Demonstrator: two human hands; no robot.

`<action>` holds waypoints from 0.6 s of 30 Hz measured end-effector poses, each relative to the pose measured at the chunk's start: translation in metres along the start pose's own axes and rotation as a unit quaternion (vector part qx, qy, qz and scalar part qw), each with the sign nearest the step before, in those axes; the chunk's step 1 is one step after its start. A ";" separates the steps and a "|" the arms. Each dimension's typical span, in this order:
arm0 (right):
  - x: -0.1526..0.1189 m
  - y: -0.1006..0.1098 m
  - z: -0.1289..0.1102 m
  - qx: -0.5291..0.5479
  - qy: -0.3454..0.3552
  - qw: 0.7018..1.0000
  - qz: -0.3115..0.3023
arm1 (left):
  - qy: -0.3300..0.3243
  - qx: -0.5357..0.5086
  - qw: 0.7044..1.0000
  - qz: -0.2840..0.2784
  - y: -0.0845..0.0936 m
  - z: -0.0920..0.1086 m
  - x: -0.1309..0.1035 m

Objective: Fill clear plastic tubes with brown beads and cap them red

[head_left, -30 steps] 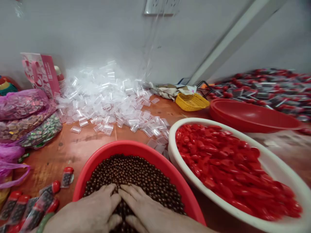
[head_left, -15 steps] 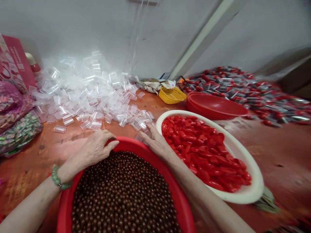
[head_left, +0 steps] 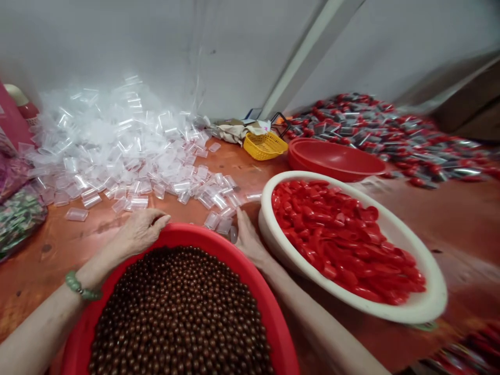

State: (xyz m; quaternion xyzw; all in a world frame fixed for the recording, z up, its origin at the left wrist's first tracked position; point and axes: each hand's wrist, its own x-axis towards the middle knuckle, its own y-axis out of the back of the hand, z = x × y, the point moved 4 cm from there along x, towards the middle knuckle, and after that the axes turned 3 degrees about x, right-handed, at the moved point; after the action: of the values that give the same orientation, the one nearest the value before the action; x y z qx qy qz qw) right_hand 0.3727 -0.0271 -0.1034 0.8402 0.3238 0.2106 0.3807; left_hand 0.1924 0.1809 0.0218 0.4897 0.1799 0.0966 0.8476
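Note:
My left hand (head_left: 142, 229) is at the upper left rim of a red basin (head_left: 279, 317), fingers loosely bent and thumb apart from them. Nothing shows between them. A green bead bracelet (head_left: 80, 288) circles that wrist. Small round dark brown balls (head_left: 183, 312) fill the basin. My right hand (head_left: 250, 239) reaches into the gap between this basin and a white basin (head_left: 435, 291), fingers stretched out. Its back lies close against the white basin, which appears tilted and holds red spoon-like plastic pieces (head_left: 344, 239). Clear plastic pieces (head_left: 224, 225) lie by its fingertips.
A large heap of clear plastic pieces (head_left: 128, 140) lies against the wall. Behind the white basin are a yellow basket (head_left: 265, 147), stacked red trays (head_left: 336, 159) and a pile of red-capped clear items (head_left: 375, 127). Filled bags (head_left: 19, 219) stand at far left.
My right hand has moved down between the basins, and the white basin has shifted to the right. My left hand has slid left along the red rim. The view has turned slightly right.

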 end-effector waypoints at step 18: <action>0.106 0.023 0.028 -0.009 -0.106 0.956 0.274 | 0.135 0.136 0.966 -0.175 -0.024 -0.005 0.078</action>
State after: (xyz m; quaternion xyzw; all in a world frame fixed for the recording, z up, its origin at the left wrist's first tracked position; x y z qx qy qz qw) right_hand 0.4730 0.0221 -0.0922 0.9109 0.0367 0.2193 0.3476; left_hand 0.2620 0.1991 -0.0177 0.5435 0.3873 -0.0134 0.7446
